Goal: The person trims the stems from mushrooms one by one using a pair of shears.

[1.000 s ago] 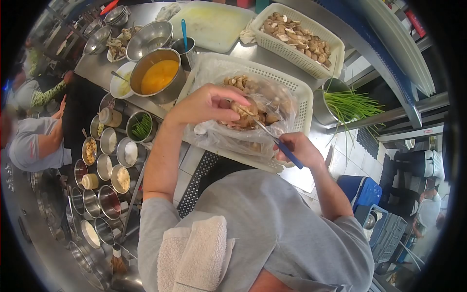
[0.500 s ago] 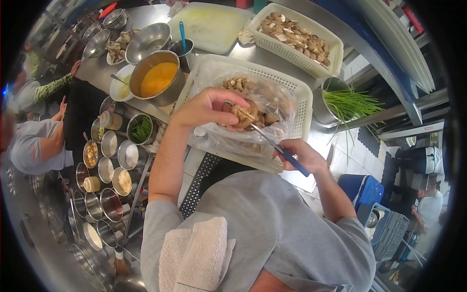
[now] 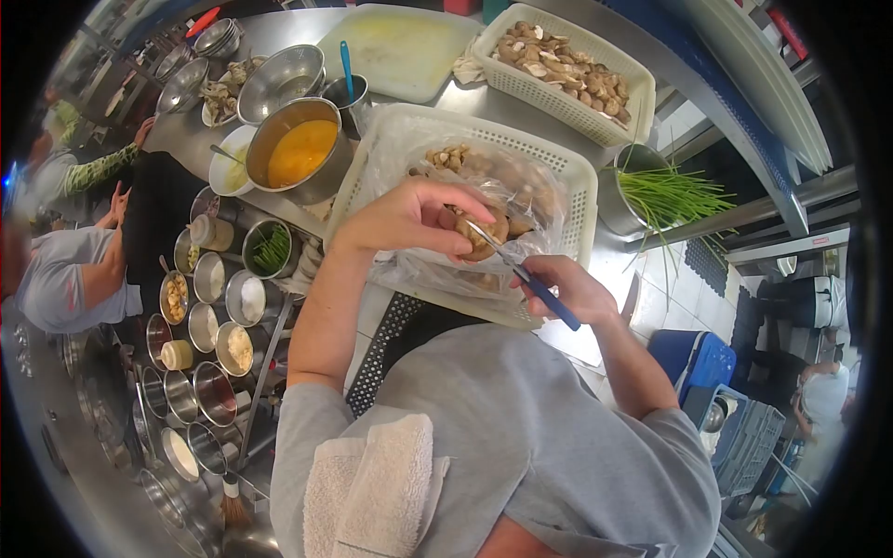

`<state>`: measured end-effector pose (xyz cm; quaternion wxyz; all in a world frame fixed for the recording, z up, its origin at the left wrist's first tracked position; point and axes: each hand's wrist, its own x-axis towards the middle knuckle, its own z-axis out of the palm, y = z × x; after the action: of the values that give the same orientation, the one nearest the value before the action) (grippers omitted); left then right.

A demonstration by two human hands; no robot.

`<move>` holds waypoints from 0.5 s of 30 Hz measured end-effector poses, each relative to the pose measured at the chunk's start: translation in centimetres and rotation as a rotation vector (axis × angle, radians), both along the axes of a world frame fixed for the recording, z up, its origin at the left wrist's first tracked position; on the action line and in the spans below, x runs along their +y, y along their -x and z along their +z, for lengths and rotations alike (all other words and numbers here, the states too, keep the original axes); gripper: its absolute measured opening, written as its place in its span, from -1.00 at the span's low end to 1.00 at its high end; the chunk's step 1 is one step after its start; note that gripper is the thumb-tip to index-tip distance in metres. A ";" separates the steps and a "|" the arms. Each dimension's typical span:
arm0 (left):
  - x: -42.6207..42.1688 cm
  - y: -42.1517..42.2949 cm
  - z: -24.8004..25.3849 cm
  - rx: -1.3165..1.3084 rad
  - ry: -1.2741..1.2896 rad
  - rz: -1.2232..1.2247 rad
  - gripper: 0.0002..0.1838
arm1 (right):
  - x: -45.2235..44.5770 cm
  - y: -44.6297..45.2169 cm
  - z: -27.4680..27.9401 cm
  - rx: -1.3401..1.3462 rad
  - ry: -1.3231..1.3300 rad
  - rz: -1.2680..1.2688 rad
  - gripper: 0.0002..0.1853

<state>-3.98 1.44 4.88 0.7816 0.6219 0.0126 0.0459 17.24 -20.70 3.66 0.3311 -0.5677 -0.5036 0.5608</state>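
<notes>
A brown-capped mushroom (image 3: 481,244) is pinched in the fingers of my left hand (image 3: 420,216), its underside partly covered by them. My right hand (image 3: 574,292) grips a small blue-handled knife (image 3: 551,299), whose narrow metal blade lies against the mushroom. Both hands are above a pale perforated crate (image 3: 579,200). Inside that crate, clear plastic bagging (image 3: 423,270) surrounds more mushrooms (image 3: 448,157).
A second crate (image 3: 567,105) of mushrooms stands at the back right. Beside it are a pot of green stalks (image 3: 670,197) and a white cutting board (image 3: 400,51). To the left sit a pot of orange liquid (image 3: 302,153), several ingredient containers (image 3: 251,296) and co-workers (image 3: 70,270).
The blade has moved from the mushroom's lower edge up across it. In my left fingers the mushroom has turned, and its pale stem no longer shows. My right hand has shifted slightly left.
</notes>
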 end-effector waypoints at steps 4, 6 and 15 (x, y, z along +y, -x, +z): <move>-0.2 -0.1 -0.1 -0.018 0.025 0.015 -0.57 | 0.3 0.5 0.1 0.027 0.046 -0.049 -0.34; -0.1 -0.2 -0.4 -0.043 0.011 0.022 -0.56 | 0.4 0.6 0.0 0.042 0.092 -0.077 -0.39; 0.0 0.0 0.2 0.095 0.148 0.000 -0.39 | -0.2 -0.6 -1.5 -0.253 -0.075 -0.027 -0.36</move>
<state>-4.02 1.45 5.04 0.8239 0.5640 0.0531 0.0151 17.82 -20.89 2.18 0.2934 -0.6279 -0.5541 0.4611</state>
